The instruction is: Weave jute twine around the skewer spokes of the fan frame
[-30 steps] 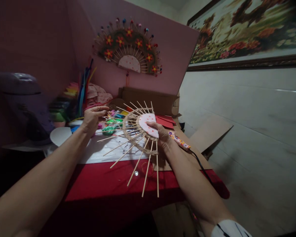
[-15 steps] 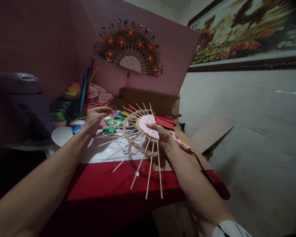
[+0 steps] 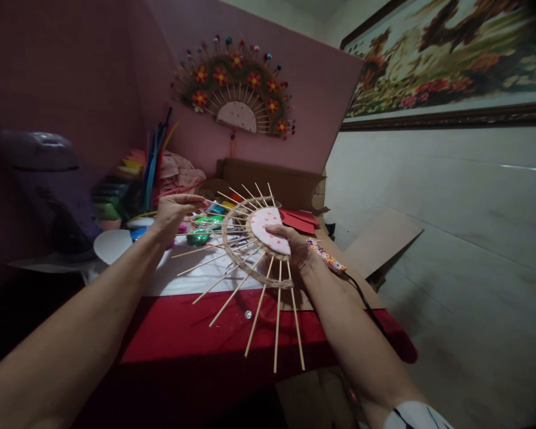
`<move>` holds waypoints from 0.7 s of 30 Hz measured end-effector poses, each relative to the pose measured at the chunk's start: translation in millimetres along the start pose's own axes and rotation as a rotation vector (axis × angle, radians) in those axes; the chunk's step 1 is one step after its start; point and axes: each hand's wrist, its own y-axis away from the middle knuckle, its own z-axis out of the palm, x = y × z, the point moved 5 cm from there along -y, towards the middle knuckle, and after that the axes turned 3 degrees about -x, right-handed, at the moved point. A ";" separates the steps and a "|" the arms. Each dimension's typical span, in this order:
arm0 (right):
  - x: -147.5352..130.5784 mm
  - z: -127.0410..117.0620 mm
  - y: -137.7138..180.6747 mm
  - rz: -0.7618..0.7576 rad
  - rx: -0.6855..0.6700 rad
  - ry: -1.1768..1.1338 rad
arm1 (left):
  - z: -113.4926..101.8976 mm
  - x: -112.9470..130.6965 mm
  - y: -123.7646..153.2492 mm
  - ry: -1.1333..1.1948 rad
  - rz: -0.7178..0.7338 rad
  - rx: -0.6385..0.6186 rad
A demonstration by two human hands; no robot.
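Fan (image 3: 259,221) lengthwise toward camera, bowed leftward

red-covered table (image 3: 183,333): white sheet (image 3: 166,285), brown cardboard (image 3: 351,288), small shiny round piece (image 3: 248,314).

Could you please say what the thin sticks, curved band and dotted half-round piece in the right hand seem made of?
Thin sticks: probably unpainted wood or bamboo, from their pale colour. Curved band: likely matte twine, given its brown, ropey strands. Dotted half-round piece: perhaps felt or fabric, as it looks soft and matte.
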 end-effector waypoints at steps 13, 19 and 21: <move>-6.1 14.1 14.3 -0.048 -0.114 -0.088 | 9.5 9.4 17.5 0.553 -0.417 -0.244; -3.6 16.6 16.7 -0.042 -0.099 -0.091 | 28.7 -1.1 18.9 0.624 -0.437 -0.384; -2.6 16.3 17.3 -0.041 -0.090 -0.072 | 39.5 -4.7 22.5 0.610 -0.446 -0.455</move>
